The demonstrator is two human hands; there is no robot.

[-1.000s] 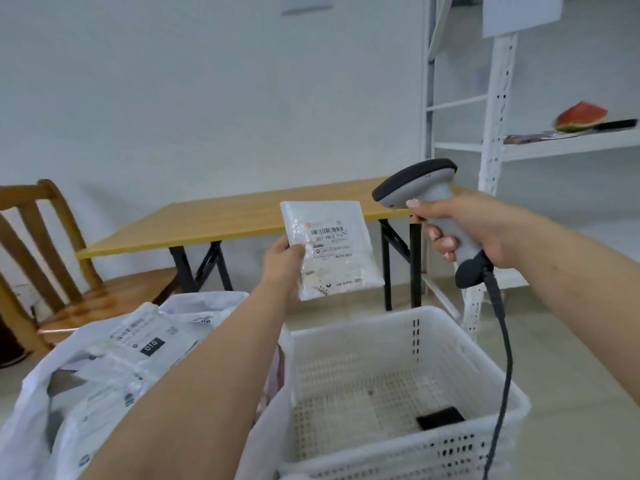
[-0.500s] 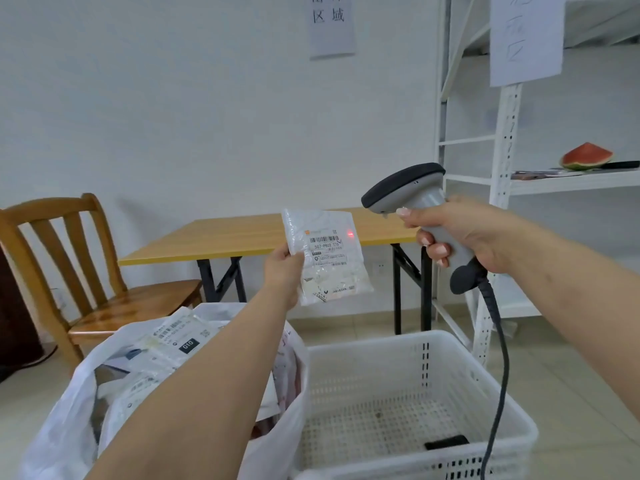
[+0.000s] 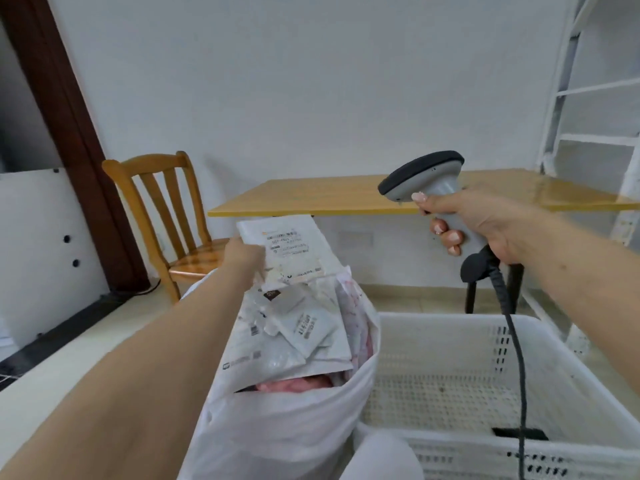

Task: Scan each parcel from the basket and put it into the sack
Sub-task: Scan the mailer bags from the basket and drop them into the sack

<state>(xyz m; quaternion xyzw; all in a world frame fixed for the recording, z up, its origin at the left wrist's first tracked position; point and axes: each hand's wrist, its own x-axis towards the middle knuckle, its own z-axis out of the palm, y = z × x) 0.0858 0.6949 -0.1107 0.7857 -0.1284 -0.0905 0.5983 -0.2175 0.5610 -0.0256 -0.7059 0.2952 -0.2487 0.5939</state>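
Note:
My left hand [image 3: 244, 259] grips a small white parcel [image 3: 289, 249] with a barcode label, held just above the open mouth of the white sack [image 3: 277, 424]. Several white parcels [image 3: 301, 334] lie piled inside the sack. My right hand [image 3: 485, 226] is closed around the handle of a grey barcode scanner [image 3: 424, 176], raised over the white plastic basket [image 3: 460, 323]. The scanner's black cable [image 3: 516, 358] hangs down into the basket. One small black item [image 3: 519, 434] lies on the basket floor; I see no parcels there.
A wooden chair [image 3: 162, 216] stands behind the sack to the left. A yellow-topped table [image 3: 329, 197] runs along the wall behind both hands. White metal shelving [image 3: 568, 109] rises at the right. A dark door frame [image 3: 65, 133] and white panel stand at the left.
My left hand has carried the parcel down and left, from in front of the scanner to just over the sack. My view has swung left. The scanner stays raised in my right hand.

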